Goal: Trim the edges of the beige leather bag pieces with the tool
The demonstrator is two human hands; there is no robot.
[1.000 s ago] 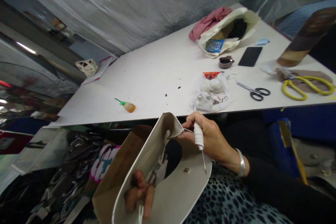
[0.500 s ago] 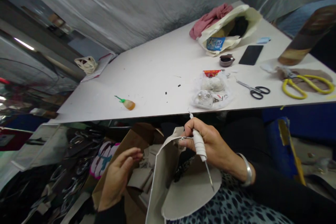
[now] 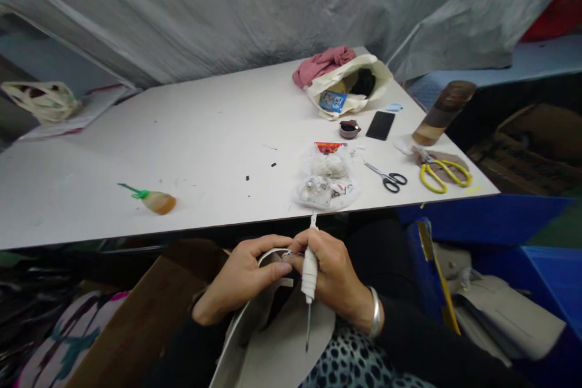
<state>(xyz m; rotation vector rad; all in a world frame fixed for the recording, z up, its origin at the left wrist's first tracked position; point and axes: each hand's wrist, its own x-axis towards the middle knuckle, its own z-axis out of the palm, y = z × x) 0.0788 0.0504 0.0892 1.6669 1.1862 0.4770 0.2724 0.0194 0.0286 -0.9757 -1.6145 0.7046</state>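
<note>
My left hand [image 3: 248, 276] pinches the upper edge of a curved beige leather-like piece [image 3: 286, 345], thumb inside and fingers outside. My right hand [image 3: 334, 273] is closed around an awl [image 3: 310, 273] with a white-wrapped handle, its thin metal shaft pointing down over the piece. The right fingertips also meet the piece's edge beside my left fingertips. A small detail at that edge is largely covered by the fingers. The piece rests over my lap, its lower part cut off by the frame.
On the white table [image 3: 204, 127] lie a glue bottle [image 3: 157, 201], a plastic bag [image 3: 325, 182], black-handled scissors [image 3: 388, 177], yellow-handled shears [image 3: 441, 173], a phone [image 3: 381, 125] and a brown bottle [image 3: 443, 115]. A cardboard box [image 3: 150, 309] stands left, a blue bin [image 3: 552, 291] right.
My left hand has come from the cardboard box to the piece's edge and closed on it. My right hand still holds the awl. The view has turned to the right.
</note>
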